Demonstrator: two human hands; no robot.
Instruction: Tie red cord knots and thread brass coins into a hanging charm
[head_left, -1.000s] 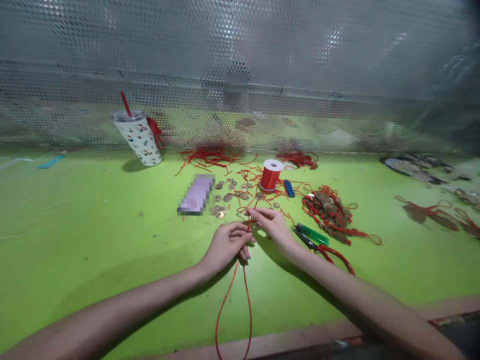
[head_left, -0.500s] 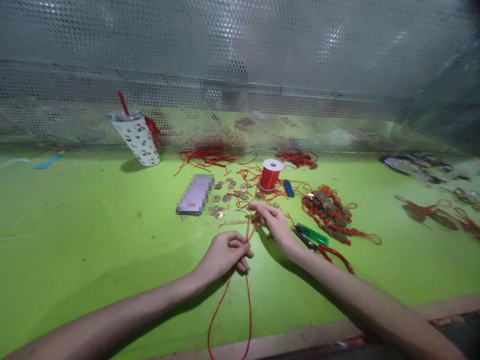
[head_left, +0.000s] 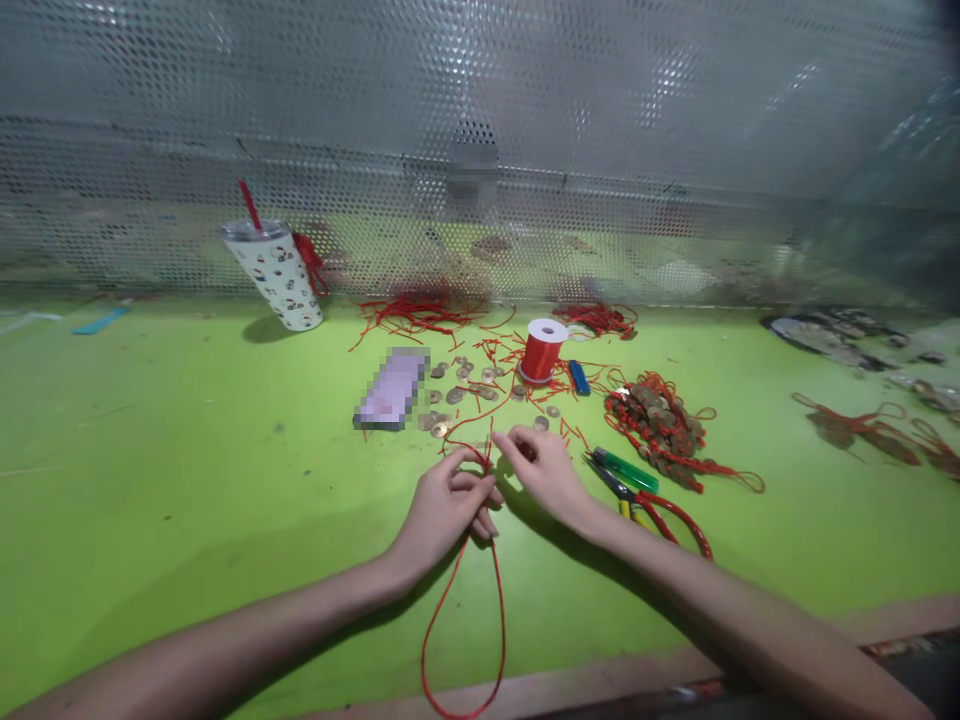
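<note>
head view: left hand (head_left: 444,505) fingers closed, pinching red cord (head_left: 491,600) at centre of green bench (head_left: 187,450); cord loop hangs toward 6 o'clock, past the bench edge. right hand (head_left: 544,468) just beside it at 3 o'clock, fingertips pinched on the same cord. coins (head_left: 457,390) and red spool (head_left: 541,350) at 12 o'clock, pliers (head_left: 645,500) and green lighter (head_left: 626,468) at 3 o'clock.

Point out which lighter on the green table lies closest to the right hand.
The green lighter, just right of the right hand beside the red-handled pliers; the blue lighter lies farther back, by the spool.
</note>
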